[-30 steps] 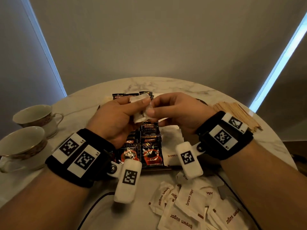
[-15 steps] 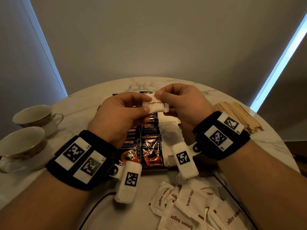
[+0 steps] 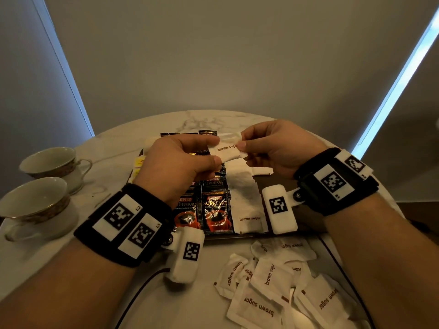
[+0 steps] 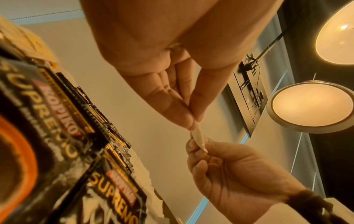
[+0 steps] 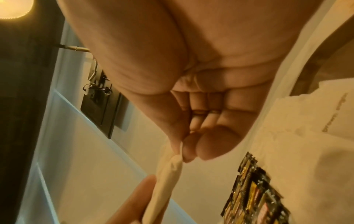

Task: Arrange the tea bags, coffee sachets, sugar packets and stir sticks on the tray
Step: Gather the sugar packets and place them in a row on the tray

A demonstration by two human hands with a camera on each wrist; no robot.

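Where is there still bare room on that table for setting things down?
Bare marble table shows between the teacups and the tray's left edge, and beyond the tray at the far rim. The tray's right part past the white packets looks open. Near right is crowded with loose sugar packets.

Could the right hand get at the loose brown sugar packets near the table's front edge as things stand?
Probably yes, once freed. The right hand and left hand together pinch one brown sugar packet above the tray. The loose brown sugar packets lie uncovered below the right forearm, nothing between.
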